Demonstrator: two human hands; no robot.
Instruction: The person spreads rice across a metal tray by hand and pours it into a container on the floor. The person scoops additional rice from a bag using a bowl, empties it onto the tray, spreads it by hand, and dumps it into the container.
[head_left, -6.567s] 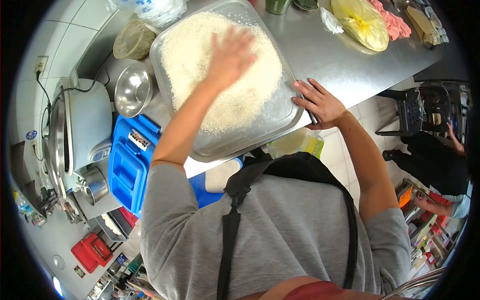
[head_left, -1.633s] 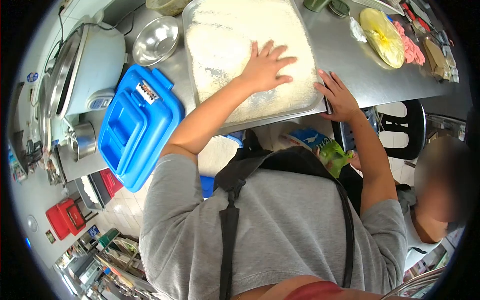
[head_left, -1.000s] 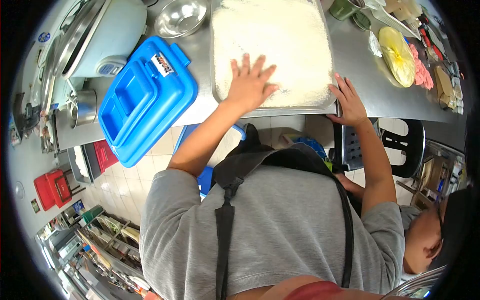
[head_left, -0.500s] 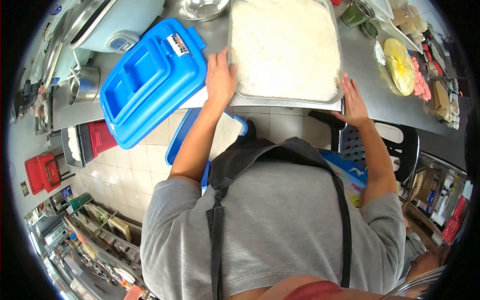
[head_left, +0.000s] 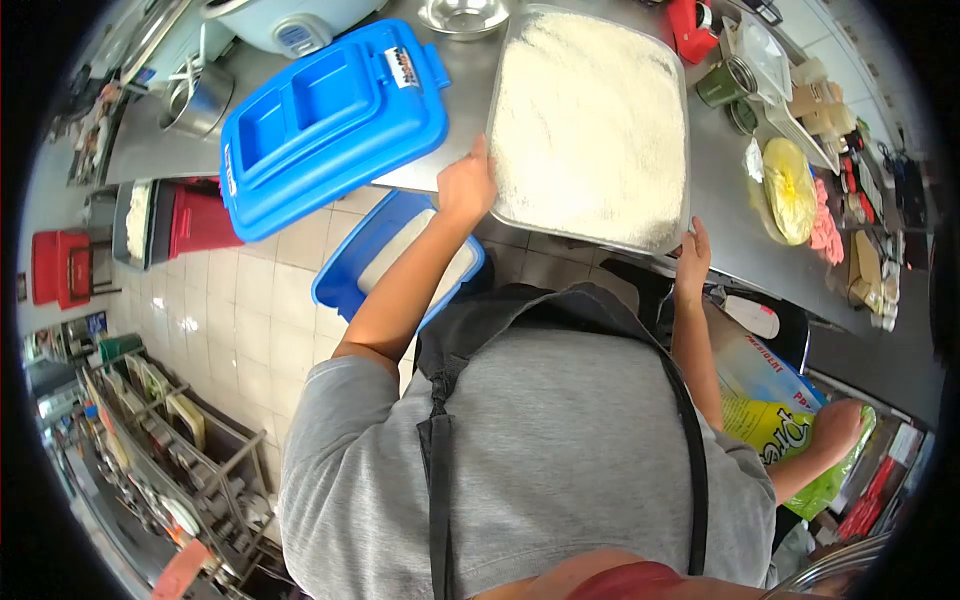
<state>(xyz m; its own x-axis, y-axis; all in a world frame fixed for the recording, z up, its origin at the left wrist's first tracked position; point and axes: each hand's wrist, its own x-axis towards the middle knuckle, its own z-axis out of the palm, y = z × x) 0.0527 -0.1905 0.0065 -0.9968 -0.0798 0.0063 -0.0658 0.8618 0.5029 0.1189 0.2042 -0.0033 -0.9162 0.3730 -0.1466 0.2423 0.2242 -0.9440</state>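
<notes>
A metal tray [head_left: 512, 207] of white rice, spread in a level layer, sits at the front edge of the steel table. My left hand [head_left: 467, 185] is closed on the tray's left edge near its front corner. At the front right corner my right hand [head_left: 694, 262] is against the tray's edge, its fingers together and partly turned away. The large blue lid [head_left: 340, 120] lies on the table left of my left hand. Below the table edge stands an open blue bin [head_left: 340, 275] with rice [head_left: 400, 250] inside.
A metal bowl [head_left: 462, 15] is behind the lid. Right of the tray are a green container [head_left: 727, 82], a yellow bag [head_left: 790, 190] and a pink cloth [head_left: 826, 225]. At lower right another person's hand [head_left: 838, 430] holds a green and yellow bag [head_left: 775, 425]. A metal pot [head_left: 197, 103] stands at left.
My left hand has gone from spreading the rice to the tray's left edge. The tray now sits slightly turned, its right side nearer me. The other person's bag has come into fuller view.
</notes>
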